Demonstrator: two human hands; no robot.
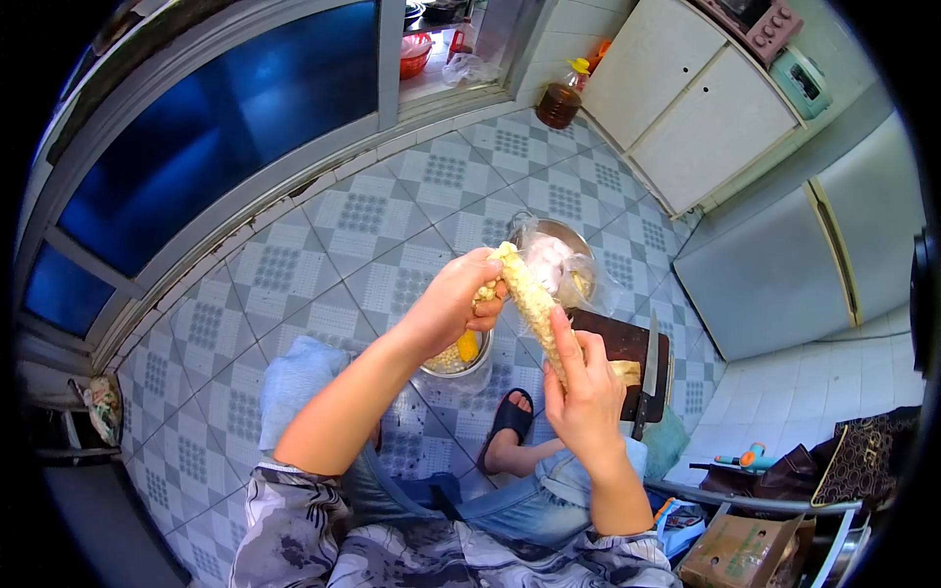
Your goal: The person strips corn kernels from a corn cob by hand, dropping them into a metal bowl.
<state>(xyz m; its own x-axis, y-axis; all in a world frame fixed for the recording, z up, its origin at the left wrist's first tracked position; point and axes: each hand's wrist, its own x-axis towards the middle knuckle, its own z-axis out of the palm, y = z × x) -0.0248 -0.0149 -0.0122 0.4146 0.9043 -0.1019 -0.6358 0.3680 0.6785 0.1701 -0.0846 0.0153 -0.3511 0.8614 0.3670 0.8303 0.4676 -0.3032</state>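
A mostly stripped, pale corn cob (530, 296) is held slantwise between my two hands in the head view. My right hand (585, 387) is closed around its lower end, the fingers lying along the cob. At the upper end my left hand (459, 299) is curled with the thumb against the cob, and yellowish kernels (486, 291) show within its fingers. Below the left hand stands a metal bowl (482, 365) holding loose kernels and a bright yellow piece of corn (468, 344); the forearm and hand hide part of it.
A metal pot (578, 235) with a plastic bag (551, 263) stands beyond the cob. A knife (649, 367) lies on a dark cutting board (613, 333) at right. Farther off are an oil jug (559, 104), white cabinet (711, 116) and fridge (769, 265). A cardboard box (740, 554) sits lower right.
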